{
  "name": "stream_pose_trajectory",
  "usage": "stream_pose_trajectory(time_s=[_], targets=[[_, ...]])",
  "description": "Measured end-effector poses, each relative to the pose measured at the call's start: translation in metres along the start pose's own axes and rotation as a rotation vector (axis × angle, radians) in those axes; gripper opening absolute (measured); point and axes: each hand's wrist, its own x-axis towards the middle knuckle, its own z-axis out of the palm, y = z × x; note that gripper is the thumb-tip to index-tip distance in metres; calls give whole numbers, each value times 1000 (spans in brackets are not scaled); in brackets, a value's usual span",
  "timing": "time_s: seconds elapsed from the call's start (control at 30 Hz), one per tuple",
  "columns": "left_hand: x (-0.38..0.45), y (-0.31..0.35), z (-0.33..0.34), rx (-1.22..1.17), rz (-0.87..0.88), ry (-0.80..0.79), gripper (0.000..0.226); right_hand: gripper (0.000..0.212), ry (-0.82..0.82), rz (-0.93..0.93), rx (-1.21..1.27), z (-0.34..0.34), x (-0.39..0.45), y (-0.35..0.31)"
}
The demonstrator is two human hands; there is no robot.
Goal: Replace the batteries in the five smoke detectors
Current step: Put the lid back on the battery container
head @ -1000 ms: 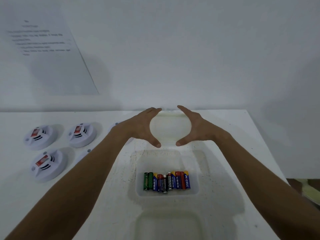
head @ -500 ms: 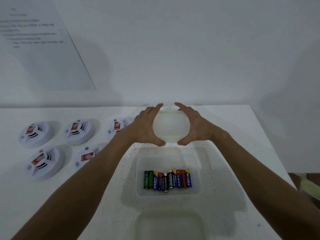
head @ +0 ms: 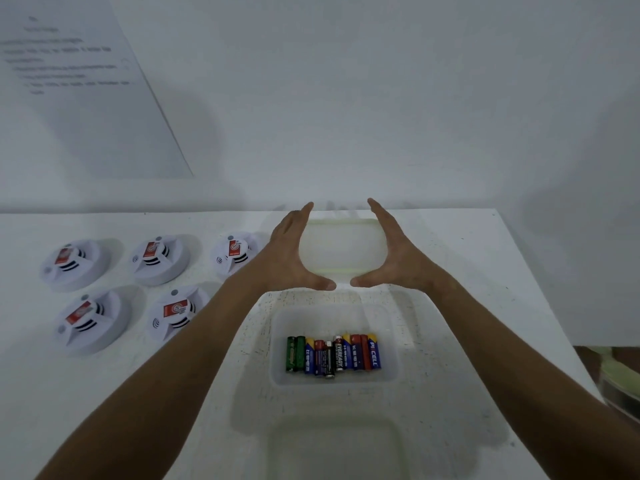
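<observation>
Several white round smoke detectors with red labels lie on the left of the white table, such as one at the back (head: 159, 258) and one nearer (head: 175, 313). Several AA batteries (head: 332, 355) in green, blue, black and red lie side by side in a clear plastic tub (head: 389, 341) at the centre. Behind it stands an empty clear tub (head: 341, 247). My left hand (head: 294, 258) and my right hand (head: 391, 258) flank that far tub, fingers straight along its sides, thumbs almost meeting at its front edge. I cannot tell whether they touch it.
A third clear tub (head: 339, 445) stands empty nearest me. A printed sheet (head: 69, 81) hangs on the white wall at the upper left. The table's right edge (head: 540, 306) drops off, and something greenish (head: 620, 375) lies below it.
Both hands have moved forward and spread apart, from a near-closed ring over the far tub to flanking its sides. The view has shifted, showing more detectors.
</observation>
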Motion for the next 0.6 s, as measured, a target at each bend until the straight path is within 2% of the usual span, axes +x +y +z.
stream_pose_trajectory(time_s=[0.17,0.4,0.47,0.6], targets=[[-9,0,11,-395,-146,111,115,135,50,50,232,10,-9,13],[-11,-4,21,-684,-161,160,103,133,62,74,354,20,-7,20],[-12,-4,21,-655,-157,165,98,131,56,71,323,20,-6,17],[-11,-3,16,-336,-101,123,76,113,4,72,159,11,-5,10]])
